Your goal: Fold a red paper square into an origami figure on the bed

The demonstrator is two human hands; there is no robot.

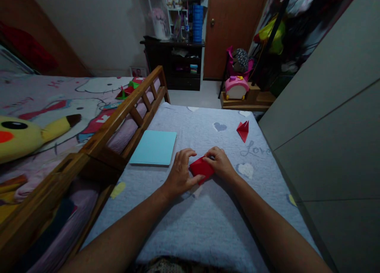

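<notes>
A small piece of folded red paper [201,168] lies between my two hands, low over the cloth-covered surface [190,233]. My right hand [218,161] pinches its upper right corner between thumb and fingers. On the other side, my left hand [182,171] has its thumb against the paper's lower edge, while its index finger arches apart from the thumb near the left corner. Farther off to the right rests a folded red paper figure [243,131] with pointed tips. Left of my hands is a stack of light blue square paper [154,147].
A wooden bed rail [136,116] runs along the left, with a yellow plush toy [26,136] on the bed behind it. Grey cabinet doors [335,118] stand close on the right. Beyond the far edge are a dark cabinet [175,65] and a pink toy case [236,88].
</notes>
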